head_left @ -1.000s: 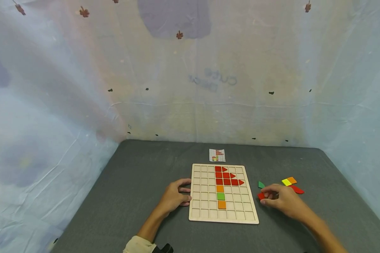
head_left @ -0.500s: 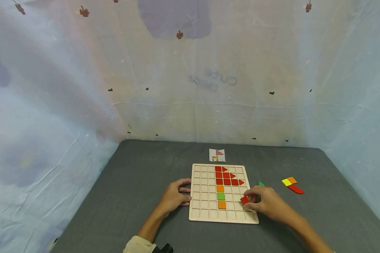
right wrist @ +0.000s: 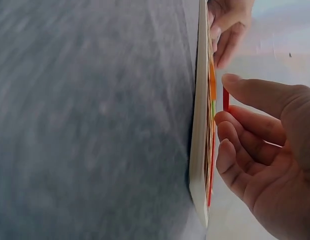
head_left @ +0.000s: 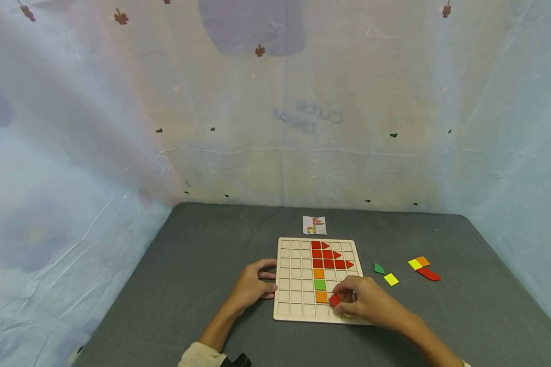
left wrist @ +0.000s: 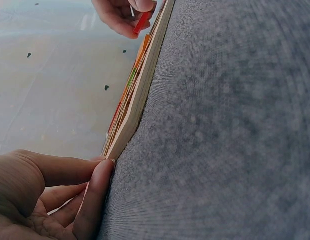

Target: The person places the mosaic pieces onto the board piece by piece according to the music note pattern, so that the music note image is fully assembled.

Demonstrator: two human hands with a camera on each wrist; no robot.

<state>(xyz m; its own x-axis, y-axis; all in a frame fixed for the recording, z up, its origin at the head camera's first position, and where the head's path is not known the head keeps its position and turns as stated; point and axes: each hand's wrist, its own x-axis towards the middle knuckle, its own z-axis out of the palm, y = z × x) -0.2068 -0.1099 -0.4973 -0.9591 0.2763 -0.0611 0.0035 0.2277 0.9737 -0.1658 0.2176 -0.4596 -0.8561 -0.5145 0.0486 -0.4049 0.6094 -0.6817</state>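
My right hand [head_left: 365, 300] pinches a red square tile [head_left: 334, 299] between thumb and fingers. It holds the tile tilted just above the wooden grid board [head_left: 294, 308], right of the lower orange tile [head_left: 321, 296]. In the right wrist view the red tile [right wrist: 225, 99] is seen edge-on, apart from the board. With its thumb and fingers, my left hand [head_left: 250, 285] touches the board's left edge. Red squares and pointed red pieces [head_left: 329, 263] fill cells in the upper rows. Below them a column runs orange, green [head_left: 319, 285], orange.
Right of the board lie a green piece [head_left: 378, 268] and a yellow square [head_left: 391, 279]. Farther right are another yellow tile [head_left: 415, 264], an orange one [head_left: 423, 261] and a red rounded piece [head_left: 428, 274]. A small printed pattern card [head_left: 314, 225] lies behind the board.
My right hand has carried the red tile leftward from the loose pieces to over the board, uncovering the yellow square. The left hand has stayed in place.
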